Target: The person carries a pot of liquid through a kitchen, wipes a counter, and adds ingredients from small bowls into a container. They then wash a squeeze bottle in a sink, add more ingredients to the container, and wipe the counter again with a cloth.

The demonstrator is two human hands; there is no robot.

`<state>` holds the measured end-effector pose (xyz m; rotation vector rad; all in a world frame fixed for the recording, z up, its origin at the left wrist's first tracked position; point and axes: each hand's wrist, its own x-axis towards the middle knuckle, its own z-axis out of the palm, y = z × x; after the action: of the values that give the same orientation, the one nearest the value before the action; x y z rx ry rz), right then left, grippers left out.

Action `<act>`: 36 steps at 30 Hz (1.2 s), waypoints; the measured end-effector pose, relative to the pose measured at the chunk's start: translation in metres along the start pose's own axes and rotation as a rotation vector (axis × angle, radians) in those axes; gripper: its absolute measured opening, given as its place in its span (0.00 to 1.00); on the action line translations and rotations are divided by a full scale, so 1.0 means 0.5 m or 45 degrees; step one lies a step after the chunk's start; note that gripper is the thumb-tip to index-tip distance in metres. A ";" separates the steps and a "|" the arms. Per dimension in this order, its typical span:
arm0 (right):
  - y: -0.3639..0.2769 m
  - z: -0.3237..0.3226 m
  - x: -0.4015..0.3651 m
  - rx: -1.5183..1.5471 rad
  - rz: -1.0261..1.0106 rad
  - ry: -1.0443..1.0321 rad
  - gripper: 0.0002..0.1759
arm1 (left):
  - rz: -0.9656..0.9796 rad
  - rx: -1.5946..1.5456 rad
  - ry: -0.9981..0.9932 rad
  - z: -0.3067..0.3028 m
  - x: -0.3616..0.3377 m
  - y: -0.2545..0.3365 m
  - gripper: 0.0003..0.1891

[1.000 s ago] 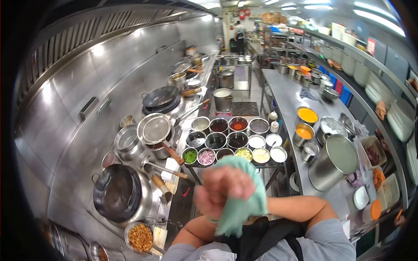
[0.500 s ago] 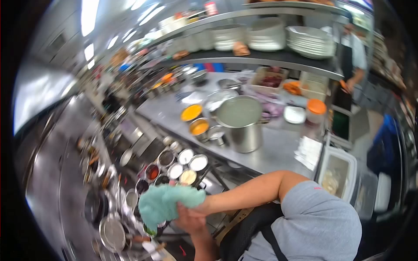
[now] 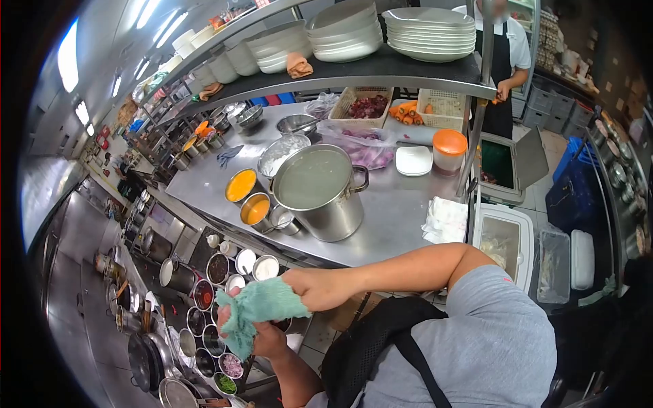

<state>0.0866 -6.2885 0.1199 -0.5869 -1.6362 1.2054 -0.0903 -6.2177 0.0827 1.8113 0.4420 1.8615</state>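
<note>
A green cloth (image 3: 269, 300) is bunched between my two hands, in front of my body at the lower centre. My right hand (image 3: 320, 289) grips its upper right end, fingers closed. My left hand (image 3: 272, 340) is below and to the left, its fingers wrapped in the cloth and partly hidden by it. Just beyond the cloth stand several round containers of ingredients, among them a red sauce (image 3: 203, 294), chopped pink pieces (image 3: 231, 366) and chopped greens (image 3: 225, 383).
A steel counter (image 3: 381, 231) carries a large stockpot (image 3: 326, 217), containers of orange liquid (image 3: 241, 185) and an orange-lidded jar (image 3: 449, 151). Stacked plates (image 3: 432, 37) line the shelf above. A black pan (image 3: 143, 364) lies lower left. Behind the counter stands another person (image 3: 500, 68).
My right hand, mostly covered by the cloth before, now shows outside it, gripping one end. The cloth is stretched between both hands. My view has shifted and become sharper.
</note>
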 end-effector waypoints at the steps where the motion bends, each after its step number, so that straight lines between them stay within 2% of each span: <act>1: -0.007 -0.020 -0.022 -0.207 0.000 -0.011 0.22 | 0.060 0.037 -0.004 0.008 -0.005 -0.018 0.28; 2: 0.002 -0.038 -0.039 -0.200 0.000 -0.016 0.22 | 0.121 0.075 -0.005 0.019 -0.007 -0.031 0.28; 4: 0.013 -0.080 -0.066 0.369 0.108 0.387 0.29 | 0.147 0.082 0.102 0.066 0.016 -0.036 0.27; 5: 0.012 -0.104 -0.079 0.433 0.138 0.416 0.36 | 0.018 0.122 0.147 0.092 0.021 -0.035 0.27; 6: 0.019 -0.110 -0.078 0.430 0.152 0.398 0.36 | -0.114 0.165 0.198 0.121 0.029 -0.026 0.27; 7: 0.033 -0.106 -0.075 0.361 -0.010 0.437 0.36 | -0.043 0.337 -0.126 0.155 0.039 -0.009 0.26; 8: 0.042 -0.111 -0.071 0.297 -0.171 0.466 0.37 | -0.326 0.189 -0.458 0.193 0.020 -0.033 0.29; 9: 0.045 -0.132 -0.068 -0.243 -0.275 0.577 0.33 | 0.057 0.334 -0.737 0.216 0.007 -0.044 0.39; 10: 0.053 -0.163 -0.070 -0.228 -0.264 0.537 0.33 | 0.039 0.361 -0.706 0.235 0.012 -0.031 0.39; 12: 0.054 -0.247 -0.084 -0.236 -0.143 0.864 0.29 | 0.031 0.116 -0.799 0.257 0.026 -0.028 0.44; 13: -0.005 -0.271 -0.091 -0.331 -0.205 1.075 0.24 | 0.026 0.128 -0.773 0.251 0.029 -0.043 0.44; 15: -0.112 -0.374 -0.140 -1.300 -0.431 1.258 0.22 | -0.114 0.105 -0.577 0.201 0.013 -0.086 0.42; 16: -0.161 -0.446 -0.158 -1.534 -0.723 1.290 0.22 | -0.240 0.088 -0.495 0.173 -0.002 -0.107 0.36; 18: -0.270 -0.556 -0.184 -1.756 -0.713 1.518 0.19 | -0.613 0.156 -0.495 0.077 -0.066 -0.182 0.27; 19: -0.317 -0.594 -0.177 -1.723 -0.639 1.503 0.20 | -0.745 0.207 -0.452 0.041 -0.102 -0.198 0.23; 20: -0.355 -0.642 -0.193 -2.000 -0.311 1.344 0.23 | -0.876 0.254 -0.401 0.003 -0.140 -0.210 0.19; 22: -0.342 -0.680 -0.256 -2.778 0.050 1.286 0.24 | -0.912 0.501 -0.469 -0.073 -0.234 -0.227 0.18; 24: -0.323 -0.585 -0.220 -2.459 -0.197 1.271 0.24 | -1.145 0.672 -0.639 -0.152 -0.344 -0.235 0.19; 25: -0.267 -0.559 -0.228 -1.948 -0.230 1.370 0.23 | -1.228 0.779 -0.758 -0.173 -0.393 -0.236 0.21; 27: -0.147 -0.561 -0.281 -1.318 -0.112 1.330 0.21 | -1.422 0.919 -0.889 -0.232 -0.496 -0.217 0.23; 28: -0.075 -0.530 -0.265 -0.967 -0.036 1.378 0.21 | -1.516 0.944 -0.900 -0.260 -0.548 -0.207 0.24; 29: 0.014 -0.553 -0.273 -0.713 0.041 1.275 0.22 | -1.568 0.863 -0.805 -0.288 -0.595 -0.198 0.24; 30: 0.095 -0.562 -0.275 -1.042 0.199 1.137 0.21 | -1.551 0.881 -0.744 -0.316 -0.653 -0.192 0.24; 31: 0.181 -0.520 -0.246 -0.906 0.111 1.061 0.20 | -1.567 0.901 -0.676 -0.339 -0.692 -0.177 0.24; 32: 0.240 -0.481 -0.219 -0.782 0.191 0.786 0.19 | -1.609 0.887 -0.659 -0.367 -0.713 -0.166 0.24; 33: 0.331 -0.436 -0.189 -0.659 0.237 0.726 0.18 | -1.636 0.895 -0.593 -0.393 -0.736 -0.159 0.25; 34: 0.374 -0.339 -0.149 -0.525 0.293 0.591 0.18 | -1.625 0.979 -0.560 -0.420 -0.764 -0.158 0.25; 36: 0.430 -0.229 -0.103 -0.661 0.439 0.202 0.15 | -1.652 0.962 -0.395 -0.445 -0.748 -0.106 0.25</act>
<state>0.1758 -6.1973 -0.0939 -1.3007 -1.7596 0.9311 -0.3084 -6.3587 -0.2705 1.4465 1.8053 0.5026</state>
